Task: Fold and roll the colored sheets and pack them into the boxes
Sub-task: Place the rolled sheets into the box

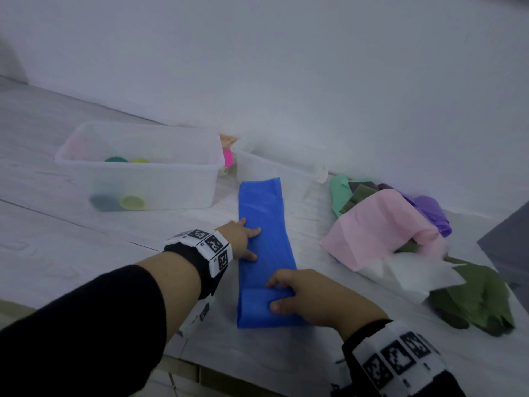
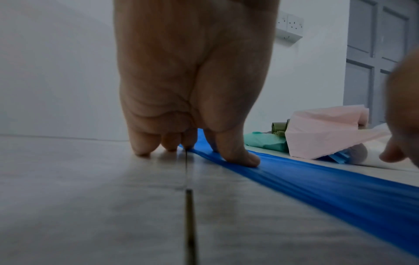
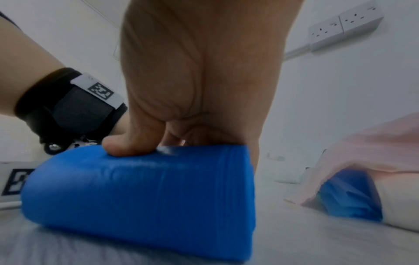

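One blue sheet [image 1: 264,247], already folded into a long narrow strip, lies flat on the pale desk [image 1: 71,253] with its far end almost touching the nearer of the two clear boxes. Its near end has been turned over on itself into a short, fat roll, and the right hand [image 1: 309,296] sits on that roll, thumb pressing the top and the fingers [image 1: 276,282] curled over the far side, clamped on the blue material, likely so the coil cannot spring open. The left hand [image 1: 243,239] lies flat further up the strip, its fingers [image 2: 235,157] straight and slightly apart, thumb on the blue and the others on the desk at the strip's left edge; this looks meant to keep the strip taut and straight while the roll advances. The left box [image 1: 137,167] holds at least two finished rolls, a green one and a yellow one, laid side by side, which suggests where this one will go. The right box [image 1: 274,164] stands just behind the strip; its contents cannot be made out. To the right, well apart from the hands, a loose pile of sheets [image 1: 395,230], pink, green, purple and white, appears to wait its turn.
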`<state>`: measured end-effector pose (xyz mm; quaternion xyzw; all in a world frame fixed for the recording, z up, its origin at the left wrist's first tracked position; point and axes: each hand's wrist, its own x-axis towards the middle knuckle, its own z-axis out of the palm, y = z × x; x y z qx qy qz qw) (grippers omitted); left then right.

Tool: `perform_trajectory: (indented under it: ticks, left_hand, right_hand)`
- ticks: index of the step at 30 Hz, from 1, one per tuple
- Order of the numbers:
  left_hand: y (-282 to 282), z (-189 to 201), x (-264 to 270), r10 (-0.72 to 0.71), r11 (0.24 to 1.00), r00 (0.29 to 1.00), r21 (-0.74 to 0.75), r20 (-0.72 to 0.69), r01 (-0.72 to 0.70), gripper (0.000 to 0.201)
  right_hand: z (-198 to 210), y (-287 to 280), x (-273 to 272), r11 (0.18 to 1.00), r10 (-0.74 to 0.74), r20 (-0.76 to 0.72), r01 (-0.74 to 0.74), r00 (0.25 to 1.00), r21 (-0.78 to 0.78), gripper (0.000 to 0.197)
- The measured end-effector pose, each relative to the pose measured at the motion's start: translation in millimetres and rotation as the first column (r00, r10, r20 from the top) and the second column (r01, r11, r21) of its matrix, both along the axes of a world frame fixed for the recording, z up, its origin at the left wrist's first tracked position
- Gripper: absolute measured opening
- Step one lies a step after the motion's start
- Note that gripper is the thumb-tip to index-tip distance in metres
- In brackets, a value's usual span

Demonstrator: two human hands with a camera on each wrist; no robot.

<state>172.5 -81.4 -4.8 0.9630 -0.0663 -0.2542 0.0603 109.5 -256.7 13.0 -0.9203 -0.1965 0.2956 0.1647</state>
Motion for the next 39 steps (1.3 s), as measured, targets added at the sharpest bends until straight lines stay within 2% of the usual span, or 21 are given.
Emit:
perform_trajectory:
  ticks: [4, 8, 11, 13, 17, 19, 23, 25, 28, 32, 35, 37, 39]
  left_hand:
    - [1.6, -2.8, 0.4, 0.009, 1.0, 1.0, -0.024, 0.0, -0.009, 0.079]
    - [2.4, -2.0, 2.0, 0.018, 0.999, 1.0, -0.039, -0.016, -0.019, 0.079]
    - [0.7, 0.0, 2.6, 0.02, 0.999, 1.0, -0.029, -0.019, -0.02, 0.079]
    - [-0.3, 1.4, 3.2, 0.021, 1.0, 0.999, -0.016, -0.032, -0.022, 0.078]
    - [-1.8, 2.8, 2.4, 0.026, 1.0, 0.998, 0.009, -0.048, -0.026, 0.078]
    - [-0.9, 1.7, 2.6, 0.031, 0.999, 0.999, -0.008, -0.039, -0.032, 0.074]
    - [2.9, -1.5, 2.6, 0.054, 0.996, 0.998, -0.068, -0.02, -0.055, 0.067]
    - [3.6, -2.9, 2.6, 0.061, 0.995, 0.998, -0.081, -0.015, -0.062, 0.068]
    - [4.5, -4.4, 2.9, 0.054, 0.995, 0.999, -0.083, -0.005, -0.054, 0.071]
    - [4.3, -5.4, 2.4, 0.038, 0.997, 0.999, -0.069, -0.018, -0.039, 0.077]
    - [3.3, -5.1, 3.9, 0.032, 0.997, 0.999, -0.063, -0.032, -0.034, 0.08]
    - [3.4, -4.5, 3.9, 0.033, 0.997, 0.999, -0.062, -0.034, -0.035, 0.08]
    - [2.9, -4.0, 3.6, 0.03, 0.998, 0.999, -0.054, -0.033, -0.031, 0.08]
  right_hand:
    - [-2.3, 7.4, 12.0, 0.997, -0.073, -0.003, 0.073, 0.997, -0.025, 0.03]
    - [-4.5, 14.9, 14.8, 0.985, -0.059, 0.157, 0.083, 0.986, -0.152, 0.032]
    - [-1.4, 23.6, 10.7, 0.987, -0.091, 0.203, 0.115, 0.975, -0.109, 0.03]
    - [1.6, 26.9, 8.9, 0.988, -0.019, 0.194, 0.048, 0.981, -0.148, 0.032]
    - [1.1, 22.6, 1.3, 0.944, 0.193, 0.232, -0.116, 0.953, -0.308, 0.066]
    - [-2.8, 22.0, -1.4, 0.929, 0.239, 0.281, -0.135, 0.93, -0.343, 0.07]
    - [0.1, 16.7, 3.1, 0.97, 0.175, 0.243, -0.124, 0.954, -0.211, 0.06]
    - [1.2, 11.6, 4.5, 0.981, 0.149, 0.184, -0.122, 0.972, -0.15, 0.054]
    - [2.1, 4.3, 7.8, 0.998, 0.041, 0.064, -0.038, 0.997, -0.058, 0.047]
    - [-0.3, 6.1, 13.0, 0.997, -0.015, -0.014, 0.014, 1.0, -0.08, 0.032]
    - [-2.6, 14.0, 12.3, 0.988, -0.026, 0.001, 0.025, 1.0, -0.151, 0.035]
    - [-3.3, 18.3, 11.5, 0.973, -0.005, 0.078, 0.023, 0.997, -0.228, 0.037]
    - [-4.6, 21.4, 8.7, 0.979, -0.06, 0.175, 0.092, 0.983, -0.182, 0.032]
